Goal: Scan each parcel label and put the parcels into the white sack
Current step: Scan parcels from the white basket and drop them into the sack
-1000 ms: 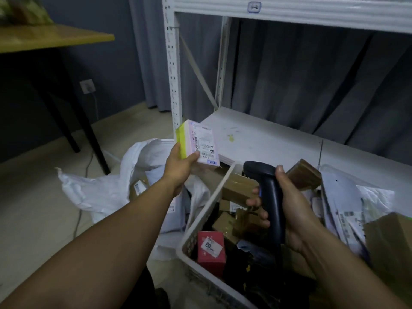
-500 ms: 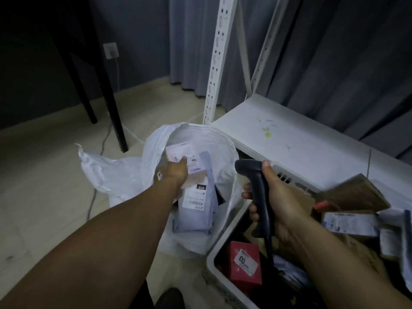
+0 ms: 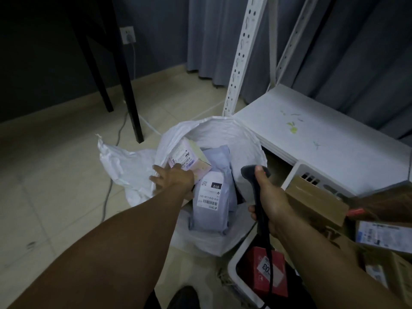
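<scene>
Left hand (image 3: 172,181) fingers straight and spread at the white sack (image 3: 223,130) mouth, fingertips at the pink box parcel (image 3: 189,159); box lies inside sack on grey mailer (image 3: 214,197). Right hand (image 3: 274,201) wrapped around black scanner (image 3: 259,210), beside white basket (image 3: 234,270).

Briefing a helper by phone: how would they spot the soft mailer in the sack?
Find the white sack open on the floor beside the white shelf. Inside, partly under a small pale box, lies the grey mailer; only its label has a black 010 patch.
</scene>
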